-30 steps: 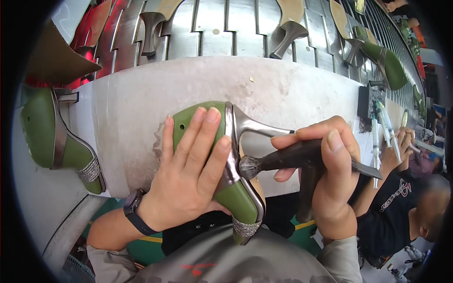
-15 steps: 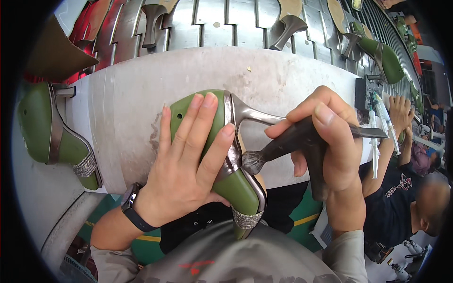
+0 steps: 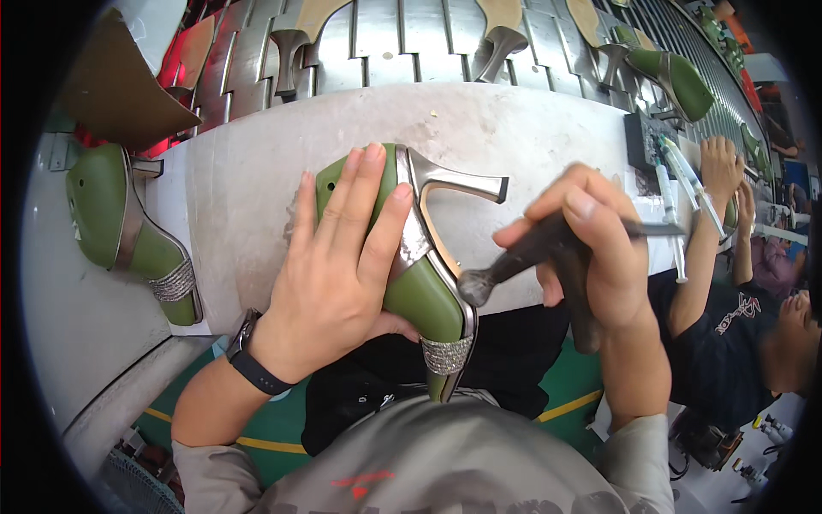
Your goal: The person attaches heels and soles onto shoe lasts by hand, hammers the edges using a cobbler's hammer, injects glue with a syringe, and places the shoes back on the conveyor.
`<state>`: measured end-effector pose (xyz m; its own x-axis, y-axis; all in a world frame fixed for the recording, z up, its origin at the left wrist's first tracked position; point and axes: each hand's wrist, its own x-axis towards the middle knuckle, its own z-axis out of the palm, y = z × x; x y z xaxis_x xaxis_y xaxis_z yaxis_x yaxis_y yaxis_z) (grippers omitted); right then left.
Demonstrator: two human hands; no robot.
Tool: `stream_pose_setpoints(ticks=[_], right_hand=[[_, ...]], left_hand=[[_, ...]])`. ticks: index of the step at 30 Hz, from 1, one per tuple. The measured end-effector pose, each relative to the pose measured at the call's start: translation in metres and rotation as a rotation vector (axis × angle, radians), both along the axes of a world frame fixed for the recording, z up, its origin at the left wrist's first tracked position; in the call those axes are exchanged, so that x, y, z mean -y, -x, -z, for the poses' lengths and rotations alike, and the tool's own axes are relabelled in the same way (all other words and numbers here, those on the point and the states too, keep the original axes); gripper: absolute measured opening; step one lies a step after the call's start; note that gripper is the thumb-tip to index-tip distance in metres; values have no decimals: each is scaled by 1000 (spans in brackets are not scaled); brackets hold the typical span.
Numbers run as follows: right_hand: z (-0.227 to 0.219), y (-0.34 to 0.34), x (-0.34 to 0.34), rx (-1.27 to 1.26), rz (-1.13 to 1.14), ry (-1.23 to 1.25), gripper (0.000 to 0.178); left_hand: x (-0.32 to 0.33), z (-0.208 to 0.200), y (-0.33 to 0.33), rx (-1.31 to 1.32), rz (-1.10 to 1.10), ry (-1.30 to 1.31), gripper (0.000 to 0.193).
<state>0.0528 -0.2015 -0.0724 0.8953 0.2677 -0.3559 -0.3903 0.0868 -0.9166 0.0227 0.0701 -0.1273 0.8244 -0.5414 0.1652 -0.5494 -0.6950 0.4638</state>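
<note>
A high-heeled sandal on a green last [image 3: 425,300] lies on its side on the worktable, toe toward me. It has a metallic strap [image 3: 413,244], a slim heel [image 3: 462,182] pointing right and a glittering toe band [image 3: 447,355]. My left hand [image 3: 330,274] holds it down, fingers spread over the last and thumb under its near side. Closed around a dark hammer [image 3: 572,278], my right hand [image 3: 612,248] keeps the rounded hammer face beside the sole edge, below the heel. Whether face and sole touch, I cannot tell.
Another sandal on a green last [image 3: 98,206] stands at the left. Beyond the pale tabletop [image 3: 248,163] runs a slatted metal conveyor [image 3: 368,56] carrying more heeled shoes [image 3: 505,43]. Syringes [image 3: 685,176] lie at the right, near a co-worker's hand [image 3: 721,167]. Brown cardboard [image 3: 128,94] stands far left.
The hammer face has shifted from the strap's lower end toward the toe and slightly off the sole. The heel tip, hidden before, now shows. My left hand keeps its hold; the whole view has shifted.
</note>
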Motion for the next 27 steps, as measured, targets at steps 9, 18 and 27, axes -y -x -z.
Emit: stream_pose_setpoints(ticks=[9, 18, 27], right_hand=[[-11, 118, 21, 673, 521, -19, 45], [35, 67, -20, 604, 397, -7, 22], [30, 93, -26, 850, -53, 636, 66]], left_hand=[[11, -9, -17, 154, 388, -36, 78], [10, 12, -7, 374, 287, 59, 55], [-18, 44, 65, 581, -107, 350, 60]])
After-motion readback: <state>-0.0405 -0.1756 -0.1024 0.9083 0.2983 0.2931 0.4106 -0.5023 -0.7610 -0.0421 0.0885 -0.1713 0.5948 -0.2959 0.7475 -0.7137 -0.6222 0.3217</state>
